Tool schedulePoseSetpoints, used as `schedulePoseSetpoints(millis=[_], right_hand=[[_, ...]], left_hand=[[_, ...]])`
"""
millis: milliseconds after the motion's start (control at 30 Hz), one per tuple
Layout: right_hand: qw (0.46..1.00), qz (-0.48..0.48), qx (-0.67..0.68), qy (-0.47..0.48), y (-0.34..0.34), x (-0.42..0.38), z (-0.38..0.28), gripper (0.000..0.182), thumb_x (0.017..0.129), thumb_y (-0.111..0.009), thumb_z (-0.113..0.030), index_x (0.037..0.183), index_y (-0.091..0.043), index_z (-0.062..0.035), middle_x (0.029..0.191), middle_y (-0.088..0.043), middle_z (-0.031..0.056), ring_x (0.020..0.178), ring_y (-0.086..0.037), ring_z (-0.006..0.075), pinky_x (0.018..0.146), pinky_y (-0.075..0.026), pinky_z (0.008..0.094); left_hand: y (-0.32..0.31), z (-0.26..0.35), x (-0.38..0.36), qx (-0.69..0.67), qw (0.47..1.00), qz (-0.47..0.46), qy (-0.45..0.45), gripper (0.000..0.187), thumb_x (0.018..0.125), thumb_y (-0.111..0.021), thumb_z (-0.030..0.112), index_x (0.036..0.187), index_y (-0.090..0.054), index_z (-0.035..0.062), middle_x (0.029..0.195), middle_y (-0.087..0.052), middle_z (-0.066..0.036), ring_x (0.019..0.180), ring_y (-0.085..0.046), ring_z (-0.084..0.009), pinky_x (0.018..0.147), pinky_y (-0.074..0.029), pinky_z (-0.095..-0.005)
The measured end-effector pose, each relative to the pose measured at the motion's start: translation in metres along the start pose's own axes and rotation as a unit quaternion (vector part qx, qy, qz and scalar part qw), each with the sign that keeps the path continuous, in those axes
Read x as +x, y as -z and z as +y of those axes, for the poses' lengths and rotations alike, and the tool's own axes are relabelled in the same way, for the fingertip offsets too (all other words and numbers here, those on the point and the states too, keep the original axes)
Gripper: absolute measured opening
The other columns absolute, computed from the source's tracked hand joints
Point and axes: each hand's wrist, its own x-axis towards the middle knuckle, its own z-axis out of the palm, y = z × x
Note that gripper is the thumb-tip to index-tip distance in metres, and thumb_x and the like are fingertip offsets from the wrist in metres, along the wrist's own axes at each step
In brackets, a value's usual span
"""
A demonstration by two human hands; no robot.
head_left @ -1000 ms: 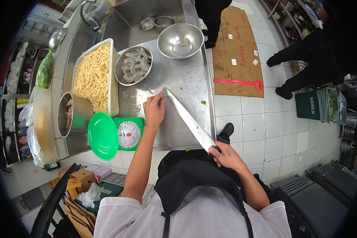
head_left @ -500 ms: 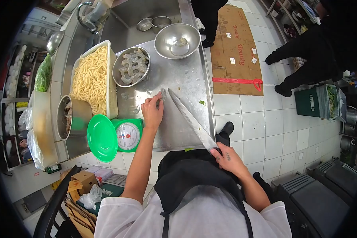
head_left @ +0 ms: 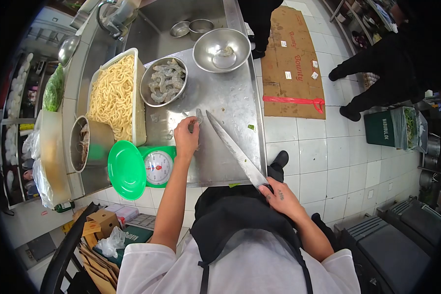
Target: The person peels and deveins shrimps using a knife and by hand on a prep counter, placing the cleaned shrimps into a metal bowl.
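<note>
One shrimp (head_left: 199, 115): just above-left of frame centre, long axis roughly up-down.
Left hand (head_left: 186, 139): nearer, just below, fingertips pinching it.
Knife (head_left: 234, 150): tip just right of shrimp, apart.
Right hand (head_left: 282, 197): lower right of centre, gripping knife.

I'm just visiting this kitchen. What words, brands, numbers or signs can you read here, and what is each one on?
"Bounty", printed twice in red on the flattened cardboard.
"NABUBULOK", in pale letters on the green bin.
Too small or blurred to read: the numbers on the kitchen scale, the white stickers on the cardboard, the marks on the right hand, and the letters on the dark green box at lower left.
</note>
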Motion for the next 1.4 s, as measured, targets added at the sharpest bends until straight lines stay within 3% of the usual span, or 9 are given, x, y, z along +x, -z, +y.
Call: schedulePoseSetpoints(millis=[167,333,400,433,700,867,1100,1167,1400], right_hand=[[1.000,0.019,-0.007,-0.012,0.004,-0.003,0.003,0.029,0.093,-0.055,-0.027,0.095,-0.052,0.0014,0.071,-0.060,0.0250,0.072,-0.057,0.0474,0.063,-0.044,0.0493],[1.000,0.020,-0.017,-0.009,0.007,-0.006,0.006,0.029,0.093,-0.054,-0.029,0.097,-0.052,0.0001,0.070,-0.059,0.0247,0.071,-0.056,0.0485,0.064,-0.043,0.0499],[0.998,0.043,-0.043,0.032,0.007,-0.007,0.006,0.029,0.094,-0.054,-0.027,0.087,-0.051,0.0008,0.059,-0.058,0.0129,0.047,-0.057,0.0234,0.049,-0.043,0.0359],[0.998,0.042,-0.044,0.033,0.006,-0.008,0.005,0.029,0.094,-0.054,-0.027,0.087,-0.051,0.0008,0.059,-0.058,0.0129,0.047,-0.057,0.0234,0.049,-0.043,0.0359],[0.997,-0.001,-0.077,0.019,0.009,0.000,-0.006,0.029,0.092,-0.056,-0.029,0.097,-0.053,0.0001,0.074,-0.060,0.0252,0.073,-0.057,0.0482,0.065,-0.044,0.0501],[0.996,0.021,-0.083,0.008,0.015,-0.008,-0.009,0.029,0.092,-0.056,-0.029,0.097,-0.053,-0.0002,0.076,-0.060,0.0253,0.075,-0.057,0.0476,0.066,-0.044,0.0501],[0.992,0.016,-0.124,-0.024,0.026,-0.023,-0.017,0.030,0.092,-0.056,-0.032,0.098,-0.054,-0.0021,0.078,-0.060,0.0246,0.076,-0.058,0.0444,0.067,-0.044,0.0474],[0.992,0.028,-0.122,-0.001,0.028,-0.028,-0.018,0.031,0.092,-0.057,-0.032,0.097,-0.054,-0.0018,0.076,-0.060,0.0243,0.074,-0.058,0.0436,0.066,-0.043,0.0467],[0.994,0.061,-0.089,-0.010,0.026,-0.034,-0.017,0.033,0.089,-0.062,-0.034,0.095,-0.055,-0.0017,0.068,-0.058,0.0227,0.062,-0.056,0.0401,0.059,-0.042,0.0429]], left_hand=[[0.010,-0.006,0.006,-0.239,0.946,-0.066,0.209,0.021,0.086,-0.064,0.007,0.106,-0.063,-0.0010,0.092,-0.066,-0.006,0.082,-0.060,-0.0120,0.076,-0.047,-0.0261],[0.027,0.003,0.006,-0.365,0.894,-0.070,0.249,0.027,0.088,-0.063,0.008,0.112,-0.059,-0.0035,0.101,-0.063,-0.004,0.089,-0.056,-0.0086,0.081,-0.044,-0.0233],[0.029,0.005,0.006,-0.374,0.888,-0.069,0.257,0.029,0.088,-0.064,0.008,0.114,-0.059,-0.0032,0.104,-0.063,-0.005,0.091,-0.056,-0.0088,0.083,-0.044,-0.0232],[0.029,0.004,0.005,-0.386,0.888,-0.065,0.241,0.029,0.088,-0.064,0.008,0.114,-0.059,-0.0031,0.104,-0.063,-0.005,0.092,-0.056,-0.0090,0.083,-0.043,-0.0232],[0.034,0.016,0.004,-0.413,0.889,-0.026,0.197,0.032,0.087,-0.065,0.011,0.115,-0.058,-0.0020,0.101,-0.062,-0.002,0.086,-0.053,-0.0068,0.077,-0.040,-0.0216],[0.050,0.043,0.031,-0.416,0.901,0.053,0.113,0.030,0.087,-0.065,0.011,0.113,-0.059,-0.0037,0.101,-0.063,-0.006,0.092,-0.057,-0.0109,0.082,-0.045,-0.0249],[0.034,0.109,0.150,-0.235,0.965,0.098,-0.066,0.033,0.081,-0.070,0.022,0.107,-0.065,0.0022,0.102,-0.068,-0.010,0.095,-0.063,-0.0200,0.086,-0.048,-0.0324],[0.035,0.109,0.165,-0.152,0.985,0.077,-0.040,0.042,0.082,-0.069,0.029,0.110,-0.063,-0.0022,0.105,-0.067,-0.013,0.101,-0.062,-0.0210,0.087,-0.046,-0.0324],[0.055,0.006,0.185,0.219,0.969,0.010,0.115,0.038,0.073,-0.073,0.021,0.110,-0.067,0.0181,0.109,-0.066,-0.010,0.101,-0.062,-0.0288,0.089,-0.048,-0.0436]])
